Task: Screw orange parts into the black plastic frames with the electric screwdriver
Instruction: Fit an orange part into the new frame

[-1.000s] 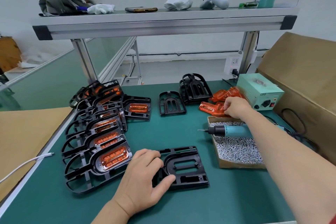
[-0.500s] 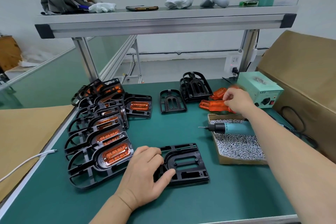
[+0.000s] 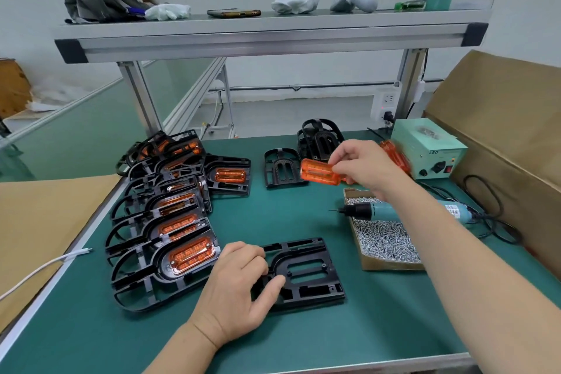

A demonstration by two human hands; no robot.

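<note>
An empty black plastic frame (image 3: pixel 306 275) lies flat on the green mat near me. My left hand (image 3: pixel 239 285) presses on its left side, thumb on its edge. Above the mat, my right hand (image 3: pixel 362 165) pinches a translucent orange part (image 3: pixel 318 172) by its right end. A few more orange parts (image 3: pixel 396 155) lie behind that hand, beside the power unit. The teal electric screwdriver (image 3: pixel 376 211) rests across the screw box (image 3: pixel 382 237), tip pointing left, partly hidden by my right forearm.
Several finished frames with orange parts (image 3: pixel 170 215) are stacked at the left. Empty black frames (image 3: pixel 315 140) stand at the back. A green power unit (image 3: pixel 428 147) and cardboard box (image 3: pixel 504 136) fill the right. An aluminium shelf (image 3: pixel 267 36) spans overhead. A white cable (image 3: pixel 45 267) crosses the left edge.
My right hand has lifted one orange part from the pile at the back right and carried it left and toward me. My left hand stays on the frame.
</note>
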